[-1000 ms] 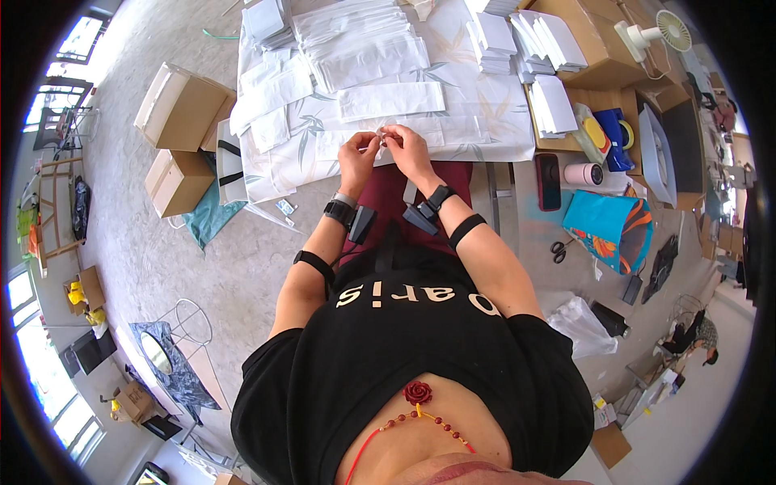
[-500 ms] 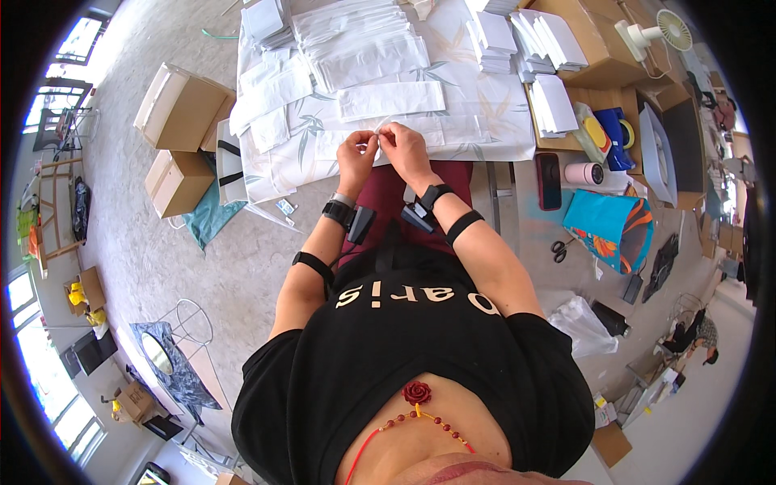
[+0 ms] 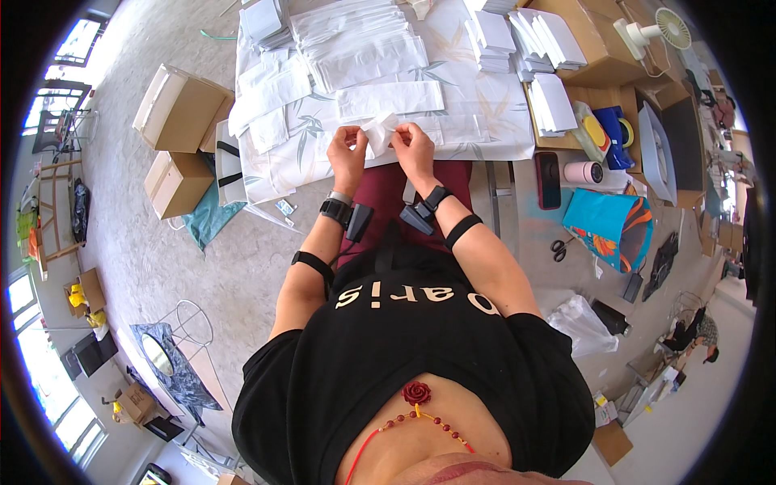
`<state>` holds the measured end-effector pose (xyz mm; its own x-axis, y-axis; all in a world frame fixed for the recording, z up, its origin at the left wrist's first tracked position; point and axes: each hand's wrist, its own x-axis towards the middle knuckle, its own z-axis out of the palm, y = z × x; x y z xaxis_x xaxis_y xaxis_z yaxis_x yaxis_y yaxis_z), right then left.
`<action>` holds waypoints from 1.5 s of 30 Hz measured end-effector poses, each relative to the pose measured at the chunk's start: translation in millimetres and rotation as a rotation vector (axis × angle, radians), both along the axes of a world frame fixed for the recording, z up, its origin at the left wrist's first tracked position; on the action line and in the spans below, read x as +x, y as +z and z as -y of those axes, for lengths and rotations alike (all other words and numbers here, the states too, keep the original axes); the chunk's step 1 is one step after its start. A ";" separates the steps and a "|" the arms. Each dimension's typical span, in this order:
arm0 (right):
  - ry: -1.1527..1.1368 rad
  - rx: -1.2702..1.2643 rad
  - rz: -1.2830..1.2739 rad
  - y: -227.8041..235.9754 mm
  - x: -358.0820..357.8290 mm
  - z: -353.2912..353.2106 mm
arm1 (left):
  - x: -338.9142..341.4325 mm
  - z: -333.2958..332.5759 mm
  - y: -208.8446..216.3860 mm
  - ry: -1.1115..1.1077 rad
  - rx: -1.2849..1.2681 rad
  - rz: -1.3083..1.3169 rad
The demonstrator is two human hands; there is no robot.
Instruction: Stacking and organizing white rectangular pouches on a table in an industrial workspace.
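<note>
My left hand and my right hand are both closed, fingertips pinching opposite sides of a thin, white, translucent piece, perhaps a plastic bag or film. It stands up in loose folds between them, over the near edge of the table. Just beyond lies a flat white packet on the leaf-patterned tablecloth. A layered pile of similar flat white packets is farther back, with more white packets to its left.
White card-like stacks stand at the table's far right, near an open cardboard box and a small fan. A phone, pink cup and blue bag lie right. Cartons stand left.
My hands have moved apart from being fingertip to fingertip. The white piece between them has spread out and now shows as a wider, folded shape.
</note>
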<state>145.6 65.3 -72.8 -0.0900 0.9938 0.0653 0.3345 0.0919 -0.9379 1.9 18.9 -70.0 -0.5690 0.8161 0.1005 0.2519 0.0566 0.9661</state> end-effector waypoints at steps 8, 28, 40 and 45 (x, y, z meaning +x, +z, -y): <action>-0.183 -0.451 -0.441 -3.5 17.6 4.3 | -41.7 15.0 -13.6 0.153 0.241 0.760; -0.100 -0.180 0.145 -10.5 59.6 -20.8 | -86.4 52.8 -37.3 0.693 0.126 0.534; -0.063 0.096 0.534 -13.2 69.6 -33.5 | -96.7 58.8 -38.3 0.701 0.121 0.431; -0.079 0.040 0.525 -12.6 73.6 -31.6 | -69.1 50.2 -13.3 0.662 0.004 -0.403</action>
